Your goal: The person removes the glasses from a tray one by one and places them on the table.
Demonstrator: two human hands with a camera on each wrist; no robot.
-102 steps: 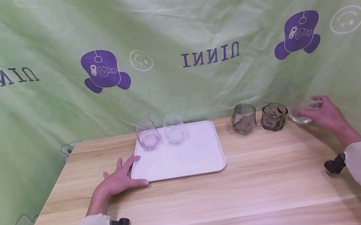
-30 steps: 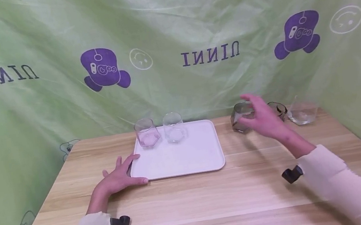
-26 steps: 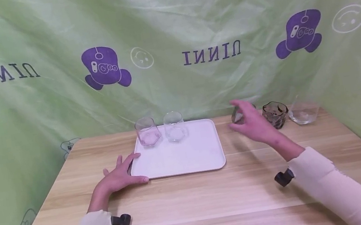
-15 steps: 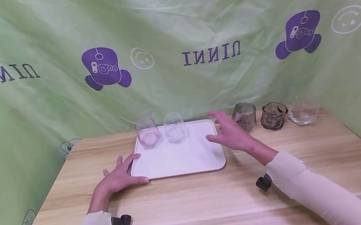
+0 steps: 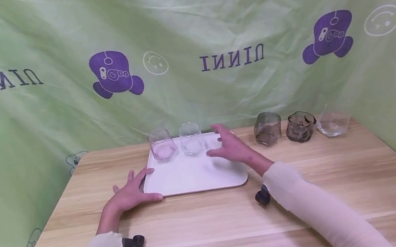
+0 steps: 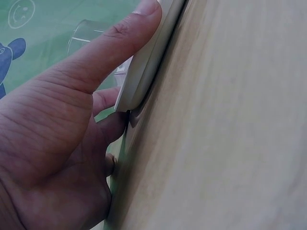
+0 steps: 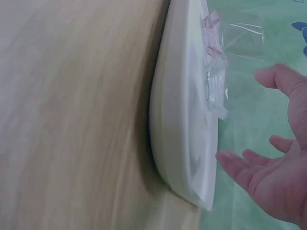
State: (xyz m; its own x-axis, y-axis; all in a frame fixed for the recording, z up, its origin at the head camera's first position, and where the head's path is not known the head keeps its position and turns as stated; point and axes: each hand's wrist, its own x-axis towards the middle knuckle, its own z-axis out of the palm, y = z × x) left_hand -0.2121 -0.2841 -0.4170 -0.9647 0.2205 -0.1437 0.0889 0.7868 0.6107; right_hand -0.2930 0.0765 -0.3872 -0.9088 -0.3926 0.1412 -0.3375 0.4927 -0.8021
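Note:
A white tray (image 5: 195, 179) lies on the table, with a pink-tinted glass (image 5: 163, 145) and a clear glass (image 5: 191, 139) upright on its back left part. At the tray's front left corner is my left hand (image 5: 128, 200); its thumb lies straight along the front edge, and a finger touches the left rim. In the left wrist view, the thumb (image 6: 120, 40) rests against the tray wall. My right hand (image 5: 234, 146) hovers over the tray's right side, fingers spread and holding nothing, to the right of the clear glass. The right wrist view shows a gap between hand (image 7: 283, 177) and tray.
Right of the tray stand a smoky grey glass (image 5: 268, 129), a dark wavy glass (image 5: 300, 127) and another clear glass (image 5: 332, 124), in a row near the table's back edge. A green printed curtain (image 5: 175, 24) hangs behind the wooden table (image 5: 199, 234).
My right hand has let go of the clear glass at the far right and moved left, past the dark glasses, to above the tray. The left hand has stayed at the tray's corner.

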